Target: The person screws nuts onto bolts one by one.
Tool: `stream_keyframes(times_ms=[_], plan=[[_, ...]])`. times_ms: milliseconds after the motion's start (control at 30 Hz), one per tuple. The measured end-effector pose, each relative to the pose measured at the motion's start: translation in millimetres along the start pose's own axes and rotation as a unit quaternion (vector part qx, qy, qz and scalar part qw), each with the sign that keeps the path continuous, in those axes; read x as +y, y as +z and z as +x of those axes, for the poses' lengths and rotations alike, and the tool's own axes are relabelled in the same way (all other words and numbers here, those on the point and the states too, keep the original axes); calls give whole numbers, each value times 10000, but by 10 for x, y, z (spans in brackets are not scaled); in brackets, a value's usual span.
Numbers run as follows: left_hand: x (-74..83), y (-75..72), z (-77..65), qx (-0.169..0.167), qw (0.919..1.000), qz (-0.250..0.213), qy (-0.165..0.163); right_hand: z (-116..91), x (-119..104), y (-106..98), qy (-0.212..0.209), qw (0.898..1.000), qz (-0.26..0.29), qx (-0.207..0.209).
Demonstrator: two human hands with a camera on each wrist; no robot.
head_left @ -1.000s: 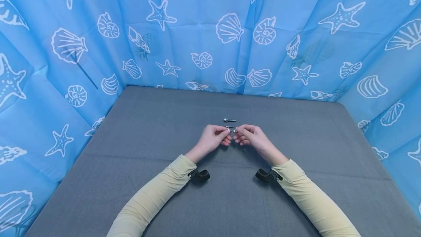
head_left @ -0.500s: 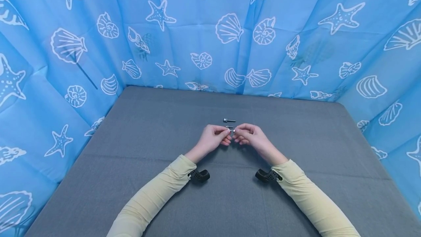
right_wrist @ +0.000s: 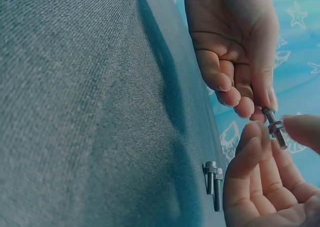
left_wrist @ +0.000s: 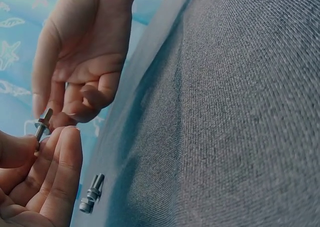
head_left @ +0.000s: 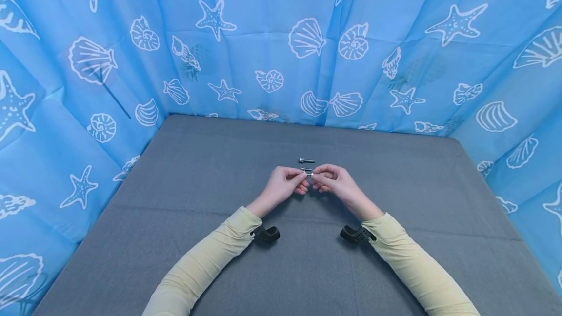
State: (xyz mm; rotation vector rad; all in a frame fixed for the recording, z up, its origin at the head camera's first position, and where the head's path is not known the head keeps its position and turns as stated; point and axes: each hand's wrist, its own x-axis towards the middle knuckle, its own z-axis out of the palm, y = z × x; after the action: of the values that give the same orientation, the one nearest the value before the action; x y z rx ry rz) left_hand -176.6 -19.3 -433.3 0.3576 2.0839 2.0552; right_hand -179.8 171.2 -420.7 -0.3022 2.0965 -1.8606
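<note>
Between thumb and fingers, my left hand (head_left: pixel 284 183) pinches a small metal bolt (right_wrist: pixel 281 139) near its head. A hex nut (right_wrist: pixel 275 128) sits partway along the shank, and the bolt's threaded end sticks out past it. My right hand (head_left: pixel 335 182) has its thumb and index fingertips on either side of the nut, the thumb tip right at it in the right wrist view. In the left wrist view the nut also shows between the two hands. Both hands are close together over the middle of the table, with the remaining fingers loosely curled.
Just beyond the hands, a larger bolt (head_left: pixel 306 160) and a smaller bolt (head_left: pixel 306 169) lie side by side on the grey cloth-covered table (head_left: pixel 219 257). Blue curtains (head_left: pixel 263 52) with white shell prints surround the table's back and sides.
My right hand's fingertips have shifted slightly around the nut and moved a little toward the left hand. The left hand and the two bolts on the table look unmoved.
</note>
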Motion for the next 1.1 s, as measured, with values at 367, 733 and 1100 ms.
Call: stream_keyframes(times_ms=[367, 733, 1100], plan=[[-10, -25, 8, -263, 9995, 24, -163, 7, 13, 11, -131, 9993, -355, 52], [18, -41, 30, -285, 9990, 179, -303, 19, 2, 2, 112, 9991, -410, 17], [333, -6, -139, -230, 9987, 354, -277, 20, 3, -33, -125, 9997, -229, 29]])
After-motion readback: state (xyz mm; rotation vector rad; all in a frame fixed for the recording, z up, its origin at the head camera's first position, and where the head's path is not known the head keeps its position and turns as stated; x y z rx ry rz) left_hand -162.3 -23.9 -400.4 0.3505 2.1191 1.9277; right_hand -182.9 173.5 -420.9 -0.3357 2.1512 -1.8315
